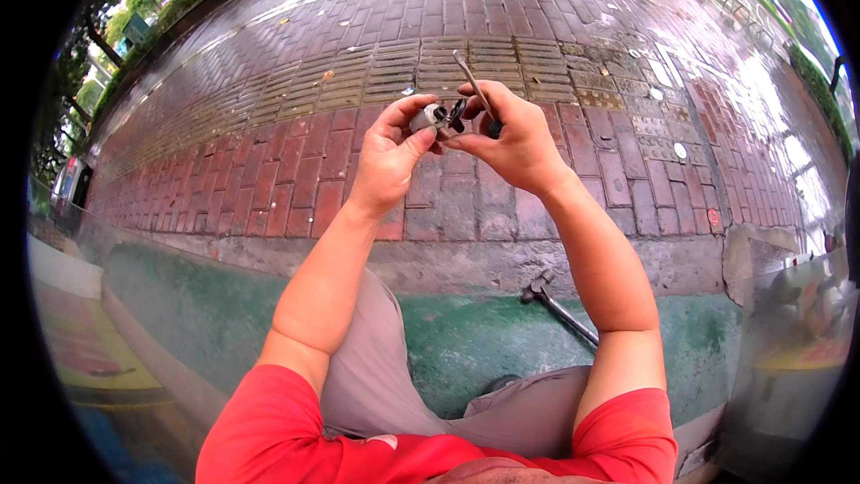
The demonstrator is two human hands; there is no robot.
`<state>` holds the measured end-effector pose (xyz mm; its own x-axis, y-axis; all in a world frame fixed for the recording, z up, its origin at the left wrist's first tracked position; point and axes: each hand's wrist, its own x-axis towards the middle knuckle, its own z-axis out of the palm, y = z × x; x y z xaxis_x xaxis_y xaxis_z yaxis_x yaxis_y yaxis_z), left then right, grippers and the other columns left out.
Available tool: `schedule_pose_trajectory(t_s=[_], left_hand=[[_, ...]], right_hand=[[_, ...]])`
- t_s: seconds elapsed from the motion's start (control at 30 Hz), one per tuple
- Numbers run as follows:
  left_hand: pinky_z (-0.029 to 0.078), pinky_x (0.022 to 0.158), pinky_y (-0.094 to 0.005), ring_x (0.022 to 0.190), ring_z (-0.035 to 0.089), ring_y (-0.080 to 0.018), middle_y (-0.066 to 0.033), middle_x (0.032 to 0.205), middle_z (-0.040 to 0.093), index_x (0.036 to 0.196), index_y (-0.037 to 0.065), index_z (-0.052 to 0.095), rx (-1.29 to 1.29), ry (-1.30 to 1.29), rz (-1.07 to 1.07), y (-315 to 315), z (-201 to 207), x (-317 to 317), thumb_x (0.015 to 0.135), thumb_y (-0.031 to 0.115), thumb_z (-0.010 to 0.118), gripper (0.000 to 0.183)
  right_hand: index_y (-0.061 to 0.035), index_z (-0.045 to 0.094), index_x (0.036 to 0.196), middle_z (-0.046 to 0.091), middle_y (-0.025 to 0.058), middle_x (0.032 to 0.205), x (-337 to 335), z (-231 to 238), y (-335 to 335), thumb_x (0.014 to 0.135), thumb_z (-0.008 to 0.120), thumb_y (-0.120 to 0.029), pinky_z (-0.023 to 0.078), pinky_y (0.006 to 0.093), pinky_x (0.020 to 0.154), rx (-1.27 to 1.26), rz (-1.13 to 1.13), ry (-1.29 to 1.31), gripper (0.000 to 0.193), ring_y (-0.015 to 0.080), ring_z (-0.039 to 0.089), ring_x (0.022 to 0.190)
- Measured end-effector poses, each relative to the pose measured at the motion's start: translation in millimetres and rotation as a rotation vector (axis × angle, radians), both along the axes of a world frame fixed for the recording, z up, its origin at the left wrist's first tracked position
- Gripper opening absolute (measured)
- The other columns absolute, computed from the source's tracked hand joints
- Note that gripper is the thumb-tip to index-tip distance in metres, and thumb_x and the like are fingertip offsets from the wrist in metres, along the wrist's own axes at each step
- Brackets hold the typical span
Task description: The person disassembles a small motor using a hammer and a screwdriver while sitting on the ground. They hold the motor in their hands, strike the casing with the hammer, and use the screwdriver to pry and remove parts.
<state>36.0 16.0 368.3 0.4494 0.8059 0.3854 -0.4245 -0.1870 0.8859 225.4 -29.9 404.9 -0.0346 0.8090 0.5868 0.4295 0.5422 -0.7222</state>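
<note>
In front of me, my left hand (392,154) is closed around a small silver cylindrical metal part (431,117) with a dark opening at its end. My right hand (524,136) is closed just beside it, with thumb and fingers at a small black round piece (458,111) that faces the cylinder's opening. Whether the two pieces touch is too small to tell. A screwdriver (472,79) is tucked in the same right hand, its thin metal shaft pointing up and away and its dark handle end (494,129) showing below the fingers.
A hammer (563,309) with a dark head lies on the green painted step (475,341) near my right knee. Beyond is wet red brick paving (269,161) with a yellowish tactile strip (358,76). Blurred panels (793,341) flank me, and metal racks (739,0) stand far right.
</note>
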Motion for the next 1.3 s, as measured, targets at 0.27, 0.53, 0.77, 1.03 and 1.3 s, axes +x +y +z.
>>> schedule_pose_trajectory(t_s=[0.27, 0.53, 0.77, 1.03, 1.3], left_hand=[[0.052, 0.087, -0.0269, 0.099, 0.061, -0.0124, -0.0039, 0.111, 0.064, 0.123, 0.003, 0.056, 0.026, 0.034, 0.012, -6.2, 6.4, -5.6, 0.086, -0.007, 0.064, 0.038], [0.052, 0.086, -0.0274, 0.097, 0.063, -0.0136, -0.0071, 0.109, 0.066, 0.116, -0.002, 0.058, 0.111, 0.272, 0.140, -16.5, 2.9, 7.8, 0.087, -0.005, 0.063, 0.030], [0.053, 0.080, -0.0324, 0.090, 0.066, -0.0210, -0.0149, 0.101, 0.067, 0.115, 0.000, 0.058, 0.369, 0.478, 0.302, -23.9, 8.7, 9.2, 0.085, -0.001, 0.064, 0.031], [0.052, 0.078, -0.0357, 0.088, 0.067, -0.0291, -0.0176, 0.098, 0.066, 0.113, 0.001, 0.060, 0.414, 0.565, 0.362, -24.1, 9.5, -1.0, 0.083, 0.003, 0.068, 0.031], [0.051, 0.074, -0.0425, 0.088, 0.063, -0.0408, -0.0218, 0.097, 0.064, 0.110, 0.002, 0.058, 0.549, 0.719, 0.546, -30.3, 19.4, -5.7, 0.084, 0.004, 0.066, 0.027]], right_hand=[[-0.0011, 0.064, 0.111, 0.063, 0.0007, 0.076, 6.3, 0.3, -4.6, 0.081, 0.078, -0.018, 0.046, 0.0250, 0.059, -0.301, 0.253, 0.200, 0.037, 0.0073, 0.055, 0.067], [-0.0012, 0.068, 0.108, 0.056, -0.0033, 0.067, 8.8, 5.5, -8.2, 0.091, 0.068, -0.022, 0.040, 0.0223, 0.050, -0.418, 0.221, 0.180, 0.027, 0.0038, 0.048, 0.057], [0.0029, 0.065, 0.113, 0.057, -0.0009, 0.067, 11.1, 13.7, -10.0, 0.092, 0.066, -0.020, 0.041, 0.0222, 0.049, -0.527, 0.299, 0.287, 0.031, 0.0054, 0.051, 0.055], [0.0023, 0.066, 0.102, 0.059, 0.0009, 0.069, 4.4, 14.1, -4.5, 0.083, 0.077, -0.022, 0.043, 0.0230, 0.051, -0.583, 0.281, 0.218, 0.033, 0.0071, 0.052, 0.055], [0.0022, 0.061, 0.085, 0.064, 0.0190, 0.082, -23.9, 9.3, -6.4, 0.070, 0.084, -0.026, 0.049, 0.0407, 0.068, -0.064, -0.036, -0.153, 0.039, 0.0353, 0.062, 0.076]])
